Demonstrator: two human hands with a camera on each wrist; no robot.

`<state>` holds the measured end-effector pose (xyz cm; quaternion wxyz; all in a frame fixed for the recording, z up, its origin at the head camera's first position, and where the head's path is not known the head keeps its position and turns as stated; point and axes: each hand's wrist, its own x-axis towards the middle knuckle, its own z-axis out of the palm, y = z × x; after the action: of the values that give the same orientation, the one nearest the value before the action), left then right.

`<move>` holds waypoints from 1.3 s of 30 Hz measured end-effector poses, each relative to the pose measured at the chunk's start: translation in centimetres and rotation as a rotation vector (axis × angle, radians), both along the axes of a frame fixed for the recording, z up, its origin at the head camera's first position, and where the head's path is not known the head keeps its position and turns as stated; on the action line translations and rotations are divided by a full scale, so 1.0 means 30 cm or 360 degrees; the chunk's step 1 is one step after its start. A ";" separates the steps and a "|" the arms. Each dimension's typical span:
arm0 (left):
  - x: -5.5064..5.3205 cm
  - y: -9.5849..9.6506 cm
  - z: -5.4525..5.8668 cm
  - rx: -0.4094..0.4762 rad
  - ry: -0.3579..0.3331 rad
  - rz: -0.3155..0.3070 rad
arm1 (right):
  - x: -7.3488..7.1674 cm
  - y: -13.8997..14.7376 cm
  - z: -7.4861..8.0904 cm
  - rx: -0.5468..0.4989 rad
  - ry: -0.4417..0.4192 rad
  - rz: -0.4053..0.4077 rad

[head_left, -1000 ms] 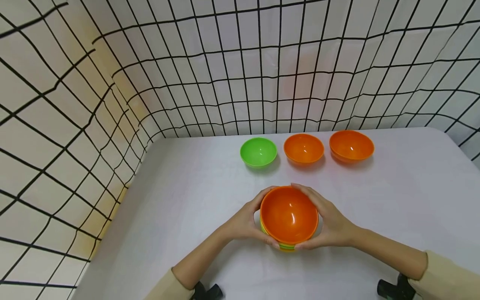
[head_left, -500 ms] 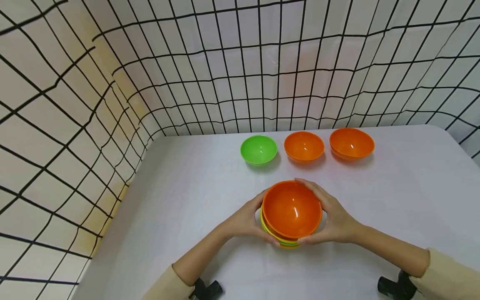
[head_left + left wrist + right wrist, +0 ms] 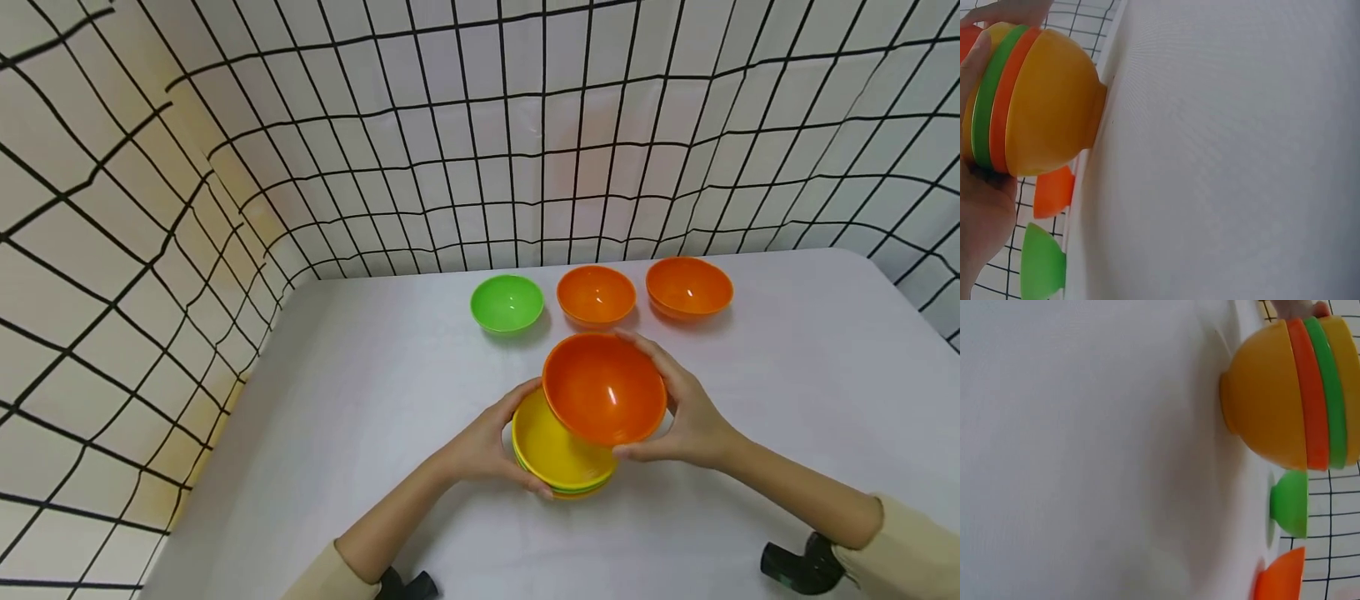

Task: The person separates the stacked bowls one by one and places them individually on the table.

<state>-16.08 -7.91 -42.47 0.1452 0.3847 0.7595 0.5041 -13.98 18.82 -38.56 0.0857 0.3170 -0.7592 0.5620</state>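
My right hand (image 3: 686, 417) grips an orange bowl (image 3: 603, 392) by its rim, fingers at the far edge and thumb at the near one. That bowl is raised and shifted right above a stack of nested bowls, partly covering it. A yellow bowl (image 3: 555, 450) tops the stack. Beneath it, the left wrist view shows a green bowl (image 3: 990, 100), an orange one (image 3: 1013, 100) and a yellow-orange one (image 3: 1057, 103) at the bottom, standing on the table. My left hand (image 3: 498, 442) holds the stack's left side, fingers behind and thumb in front.
Along the far side of the white table (image 3: 375, 375) stand a small green bowl (image 3: 507, 304), an orange bowl (image 3: 596, 296) and another orange bowl (image 3: 688, 287) in a row. Behind them rises a white wall with a black grid net (image 3: 543, 154); more netting runs along the left.
My right hand has lifted the top orange bowl off the stack and moved it right and away from me, uncovering the yellow bowl. The left hand has stayed at the stack.
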 end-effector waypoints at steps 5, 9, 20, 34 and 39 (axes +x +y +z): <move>0.005 -0.004 0.002 -0.0026 -0.0019 0.0018 | -0.008 0.039 0.019 -0.0058 0.0040 -0.0072; 0.006 -0.003 0.003 -0.0012 -0.0030 0.0028 | -0.024 0.078 0.032 -0.0120 -0.0007 -0.0134; 0.006 -0.002 -0.003 -0.0009 -0.0057 0.0040 | -0.068 0.194 -0.014 0.0014 -0.0036 -0.0397; 0.007 -0.002 -0.001 -0.0032 -0.0080 0.0048 | -0.081 0.382 -0.092 0.0167 -0.0130 -0.0838; 0.006 -0.004 -0.001 -0.0026 -0.0071 0.0044 | -0.090 0.452 -0.119 0.0201 -0.0230 -0.0990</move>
<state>-15.91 -8.02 -42.51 0.1581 0.3615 0.7654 0.5084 -16.66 32.37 -42.13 0.1793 0.0338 -0.8571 0.4818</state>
